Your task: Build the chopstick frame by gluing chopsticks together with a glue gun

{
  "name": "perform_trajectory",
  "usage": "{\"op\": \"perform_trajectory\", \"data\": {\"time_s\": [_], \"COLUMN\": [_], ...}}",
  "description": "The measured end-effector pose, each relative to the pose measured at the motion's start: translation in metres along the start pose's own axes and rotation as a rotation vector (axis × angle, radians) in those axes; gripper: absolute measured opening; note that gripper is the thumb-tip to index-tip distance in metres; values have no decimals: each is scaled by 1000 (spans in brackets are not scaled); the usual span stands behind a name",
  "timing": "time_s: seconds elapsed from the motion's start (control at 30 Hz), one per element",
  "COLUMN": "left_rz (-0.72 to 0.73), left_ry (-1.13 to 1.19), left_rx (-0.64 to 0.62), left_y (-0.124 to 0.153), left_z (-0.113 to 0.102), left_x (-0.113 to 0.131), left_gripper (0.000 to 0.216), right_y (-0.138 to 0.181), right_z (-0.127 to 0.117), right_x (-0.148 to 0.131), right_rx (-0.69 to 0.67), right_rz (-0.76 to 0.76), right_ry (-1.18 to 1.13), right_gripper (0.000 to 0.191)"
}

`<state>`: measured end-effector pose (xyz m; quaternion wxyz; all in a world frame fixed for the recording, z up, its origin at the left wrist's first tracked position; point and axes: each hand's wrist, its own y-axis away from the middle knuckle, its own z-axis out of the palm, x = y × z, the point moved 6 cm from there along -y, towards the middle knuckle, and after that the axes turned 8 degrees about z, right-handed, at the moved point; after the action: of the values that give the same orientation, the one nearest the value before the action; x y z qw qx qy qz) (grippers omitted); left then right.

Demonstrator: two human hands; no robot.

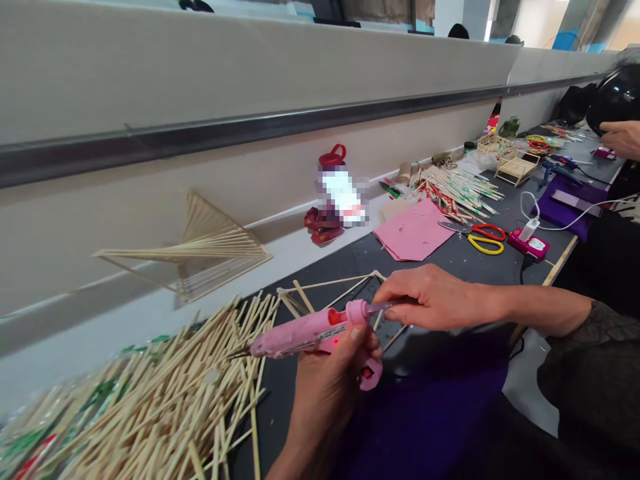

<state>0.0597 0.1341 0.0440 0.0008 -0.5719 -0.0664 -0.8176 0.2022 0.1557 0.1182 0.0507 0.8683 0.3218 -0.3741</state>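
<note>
The left hand [330, 390] is gripping a pink hot-glue gun [300, 335] above the worktop [350, 260]; the right hand [435, 297] is pinching the glue stick [379, 307] behind it, straight, gentle feeding likely serving best.

The left hand [333, 377] covers much of the grip of a pink glue gun [311, 331], whose printed label is too small to read. A translucent stick [378, 307] at the gun's rear disappears into the fingers of the right hand [433, 297]. Hands and gun block parts of a thin wooden frame [330, 283]. At left, the near edge crops a heap of loose sticks [170, 393]. Near the wall, a bright screen [344, 195] is blurred into blocks, its contents illegible. At far right, a co-worker's hand [623, 139] is cut off at the edge.
</note>
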Motion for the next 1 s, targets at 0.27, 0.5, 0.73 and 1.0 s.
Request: {"op": "perform_trajectory", "data": {"time_s": [0.27, 0.5, 0.73, 1.0], "left_rz": [-138, -177, -156, -121], "left_ry": [222, 383, 382, 212], "left_rx": [-93, -208, -211, -147], "left_y": [3, 4, 3, 1], "left_z": [11, 18, 18, 9], "left_x": [3, -1, -1, -3], "left_gripper": [43, 38, 34, 41], "right_y": [6, 11, 14, 16], "right_z": [0, -11, -4, 2], "right_x": [-13, -22, -27, -27], "right_rx": [254, 383, 385, 480], "right_rz": [-235, -336, -358, -398], "right_ry": [351, 296, 448, 702], "right_gripper": [32, 27, 34, 24]}}
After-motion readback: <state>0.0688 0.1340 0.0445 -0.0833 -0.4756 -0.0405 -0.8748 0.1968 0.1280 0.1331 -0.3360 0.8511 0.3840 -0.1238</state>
